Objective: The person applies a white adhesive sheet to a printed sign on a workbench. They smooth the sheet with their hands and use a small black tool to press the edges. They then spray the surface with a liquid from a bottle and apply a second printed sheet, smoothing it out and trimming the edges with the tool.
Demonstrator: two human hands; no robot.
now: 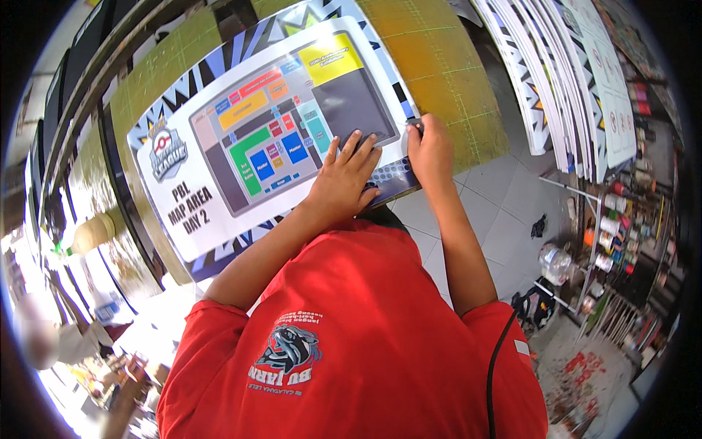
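Note:
A large printed map board [219, 190], white with coloured blocks and a patterned border, lies at a slant before me. My left hand [342, 174] rests flat on its near right part, fingers spread. At the board's right edge, my right hand [433, 152] is closed around a small dark tool [414, 123], with thumb and forefinger on it. Most of the tool is hidden in the fist, so its exact kind does not show.
Under the board is a worn yellow-green cutting mat [446, 66] with grid lines. Several printed boards [563, 80] stand stacked at the right. Beyond them is a metal rack [596, 241] with bottles and cans. A clear plastic jug [556, 262] sits on the tiled floor.

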